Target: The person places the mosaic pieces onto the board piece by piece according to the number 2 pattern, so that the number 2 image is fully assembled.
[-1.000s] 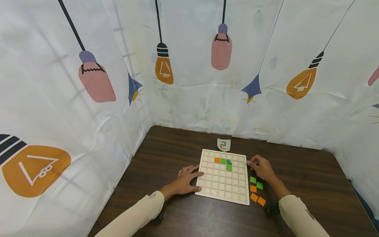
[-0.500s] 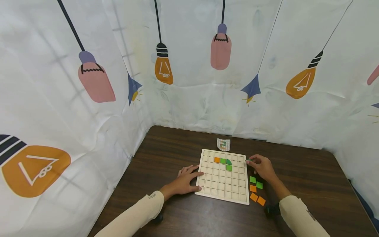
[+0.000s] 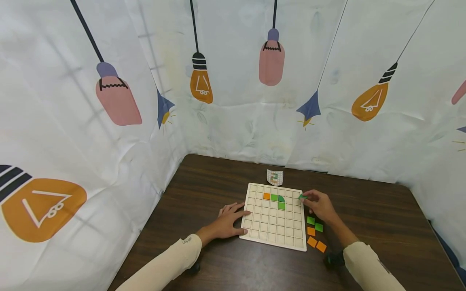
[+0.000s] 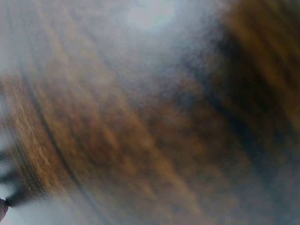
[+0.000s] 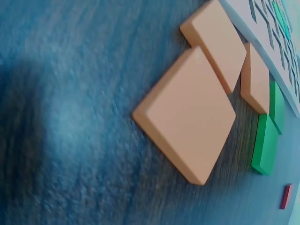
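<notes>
A pale square board [image 3: 267, 226] with a grid of recessed cells lies on the table in the head view. In its upper cells sit an orange square tile [image 3: 267, 196], two green square tiles and a darker green round-edged tile [image 3: 282, 199]. My left hand [image 3: 230, 223] rests at the board's left edge, fingers spread, with fingertips on the rim. Over the upper right edge, my right hand [image 3: 321, 205] pinches a small green tile [image 3: 301, 197] between thumb and fingers. Both hands are almost wholly out of their wrist views.
Loose green tiles [image 3: 311, 220] and orange tiles [image 3: 312, 242] lie right of the board; the right wrist view shows the orange tiles [image 5: 190, 117] up close, plus a small red piece [image 5: 286, 196]. A gridded pattern card [image 3: 274, 178] stands behind the board on the dark wooden table [image 3: 211, 178].
My right hand has shifted slightly left, bringing the pinched tile over the board's edge and turning it so its green face shows. My left hand and the other tiles have stayed put.
</notes>
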Tool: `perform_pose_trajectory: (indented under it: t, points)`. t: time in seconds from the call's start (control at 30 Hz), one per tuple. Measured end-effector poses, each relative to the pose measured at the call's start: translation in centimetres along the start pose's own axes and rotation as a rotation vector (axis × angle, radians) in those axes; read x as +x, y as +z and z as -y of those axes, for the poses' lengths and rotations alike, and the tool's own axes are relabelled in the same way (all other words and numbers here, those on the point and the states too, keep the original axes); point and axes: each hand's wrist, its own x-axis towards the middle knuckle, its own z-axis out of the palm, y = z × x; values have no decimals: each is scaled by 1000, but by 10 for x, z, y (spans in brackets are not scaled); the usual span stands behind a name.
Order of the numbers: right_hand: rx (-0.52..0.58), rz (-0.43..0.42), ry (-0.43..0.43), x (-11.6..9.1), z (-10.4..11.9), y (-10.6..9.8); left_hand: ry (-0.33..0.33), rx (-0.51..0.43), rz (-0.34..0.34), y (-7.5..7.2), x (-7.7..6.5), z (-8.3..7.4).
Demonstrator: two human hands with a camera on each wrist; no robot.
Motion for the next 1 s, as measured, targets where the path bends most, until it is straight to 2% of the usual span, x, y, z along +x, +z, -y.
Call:
perform_pose_trajectory:
  t: [0.57,0.87,1.0]
  points:
    - [67,36,103,-10,3,11,-3,7,-2,0,0,0]
    - [96,76,118,-18,7,19,1,2,0,-2,-1,-1]
    - [102,97,81,-19,7,23,4,-2,1,-2,-1,-1]
